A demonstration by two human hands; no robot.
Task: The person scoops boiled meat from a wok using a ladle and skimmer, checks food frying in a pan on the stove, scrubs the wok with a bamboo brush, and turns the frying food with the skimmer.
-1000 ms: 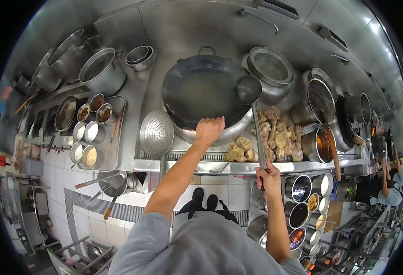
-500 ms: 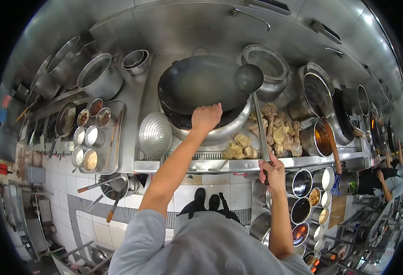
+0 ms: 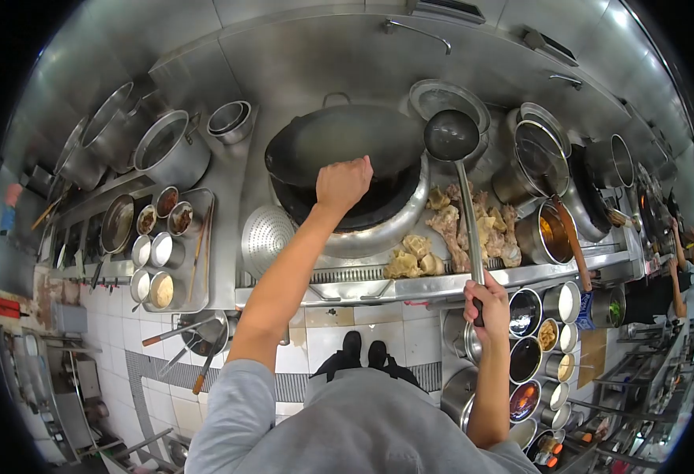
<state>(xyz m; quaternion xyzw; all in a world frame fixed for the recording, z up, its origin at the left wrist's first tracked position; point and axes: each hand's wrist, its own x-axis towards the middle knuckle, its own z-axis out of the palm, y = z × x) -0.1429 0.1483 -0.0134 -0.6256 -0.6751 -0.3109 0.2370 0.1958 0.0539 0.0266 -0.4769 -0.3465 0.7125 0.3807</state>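
Note:
My left hand [image 3: 343,183] is closed on the near rim of the dark wok [image 3: 315,142], which is tilted up off the round metal burner ring [image 3: 390,231]. A long-handled ladle [image 3: 452,135] is in my right hand [image 3: 487,303], closed round the dark end of its handle; its bowl is raised to the right of the wok. Beneath the ladle's handle, bones and pale meat pieces [image 3: 445,229] lie on the stove top. The perforated skimmer [image 3: 266,239] rests left of the burner, partly behind my left forearm.
Lidded pot [image 3: 449,99] at the back right; more pots [image 3: 540,154] further right. Left, a tray [image 3: 198,288] holds several small bowls. Seasoning containers [image 3: 525,357] stand by my right forearm. A co-worker's arms [image 3: 678,272] show at far right. A faucet [image 3: 418,31] hangs on the back wall.
The wok has tipped up at its near side, exposing more of the burner opening. My left hand moved slightly up and left with it. The ladle and my right hand shifted right.

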